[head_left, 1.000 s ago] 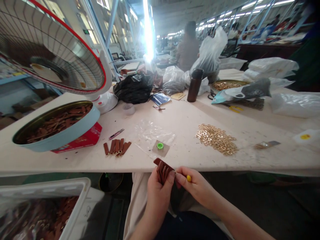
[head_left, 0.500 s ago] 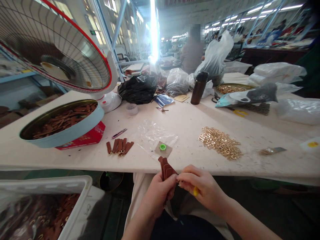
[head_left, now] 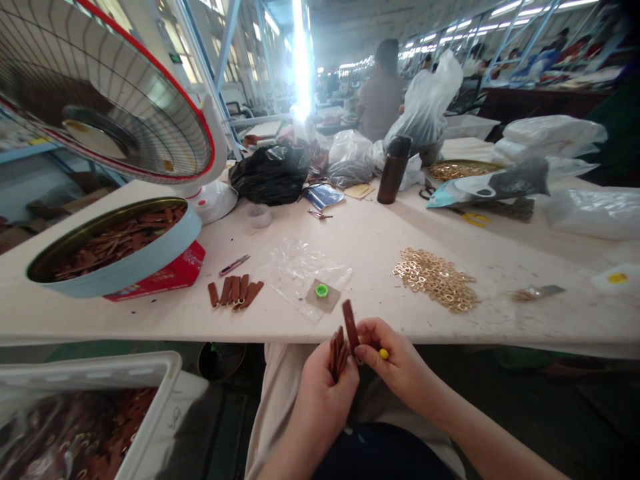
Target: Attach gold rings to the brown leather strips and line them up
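Over my lap, just in front of the table edge, my left hand (head_left: pixel 325 393) is closed round a small bunch of brown leather tabs (head_left: pixel 338 353). My right hand (head_left: pixel 395 357) pinches a single brown leather tab (head_left: pixel 349 323), which stands upright beside the bunch. From that same hand pokes a yellow rounded tip (head_left: pixel 383 354); the rest of it is hidden by the fingers. On the table to the left lie several brown tabs with metal rings (head_left: pixel 235 292). A heap of gold-coloured rings (head_left: pixel 436 280) lies to the right.
A green round cap (head_left: pixel 321 291) sits on a small card over clear plastic film. Thread snips (head_left: pixel 234 265) lie left of it. A blue-rimmed tin (head_left: pixel 125 263) of brown pieces rests tilted beside the fan (head_left: pixel 215 200). Lower left stands a white crate (head_left: pixel 173 373); a dark bottle (head_left: pixel 394 170) stands behind.
My right hand has raised one tab upright, apart from the bunch. The bunch sits lower in my left hand, which has turned. The camera view has shifted slightly.
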Demonstrator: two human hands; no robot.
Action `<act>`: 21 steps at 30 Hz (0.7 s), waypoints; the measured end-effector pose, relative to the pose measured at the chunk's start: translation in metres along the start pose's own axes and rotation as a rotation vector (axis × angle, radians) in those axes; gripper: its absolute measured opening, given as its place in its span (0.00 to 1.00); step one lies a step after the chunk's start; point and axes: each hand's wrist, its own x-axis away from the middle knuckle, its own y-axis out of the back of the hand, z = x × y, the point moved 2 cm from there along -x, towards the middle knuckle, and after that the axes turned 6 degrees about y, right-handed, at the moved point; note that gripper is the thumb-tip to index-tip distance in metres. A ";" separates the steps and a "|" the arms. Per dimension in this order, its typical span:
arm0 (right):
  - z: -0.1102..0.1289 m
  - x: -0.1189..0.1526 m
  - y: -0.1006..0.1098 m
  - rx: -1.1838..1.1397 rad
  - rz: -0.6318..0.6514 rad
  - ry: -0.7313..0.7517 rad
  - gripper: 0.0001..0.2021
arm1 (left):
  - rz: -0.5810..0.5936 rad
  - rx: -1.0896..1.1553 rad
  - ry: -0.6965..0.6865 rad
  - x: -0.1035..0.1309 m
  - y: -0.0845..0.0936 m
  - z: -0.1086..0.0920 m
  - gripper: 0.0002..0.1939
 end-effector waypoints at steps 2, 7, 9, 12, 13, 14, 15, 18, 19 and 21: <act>0.002 -0.001 -0.001 -0.036 -0.002 0.008 0.06 | 0.026 0.005 -0.019 0.000 -0.002 -0.002 0.09; 0.000 0.002 -0.004 -0.231 -0.091 -0.101 0.14 | 0.002 0.200 0.071 0.002 -0.005 -0.004 0.10; -0.001 0.003 -0.006 -0.302 -0.088 -0.161 0.15 | -0.028 0.223 0.112 0.001 -0.004 -0.003 0.08; 0.000 0.001 -0.006 -0.259 -0.059 -0.113 0.13 | -0.076 0.177 0.079 0.000 -0.001 -0.003 0.05; 0.001 0.000 -0.006 -0.221 -0.058 -0.071 0.12 | -0.089 0.163 0.059 -0.001 0.000 -0.003 0.05; 0.002 -0.002 -0.007 -0.184 -0.063 -0.030 0.11 | -0.102 0.156 0.047 -0.002 0.000 -0.003 0.05; 0.002 -0.003 -0.008 -0.152 -0.079 0.001 0.11 | -0.109 0.161 0.051 -0.003 0.001 -0.002 0.05; 0.000 -0.006 -0.012 -0.088 -0.119 0.013 0.11 | -0.089 0.233 0.135 -0.006 0.000 0.003 0.07; -0.001 -0.007 -0.013 -0.084 -0.112 -0.003 0.12 | -0.076 0.267 0.171 -0.007 0.000 0.005 0.08; -0.004 -0.010 -0.012 -0.091 -0.089 -0.046 0.15 | -0.053 0.335 0.228 -0.009 0.001 0.011 0.10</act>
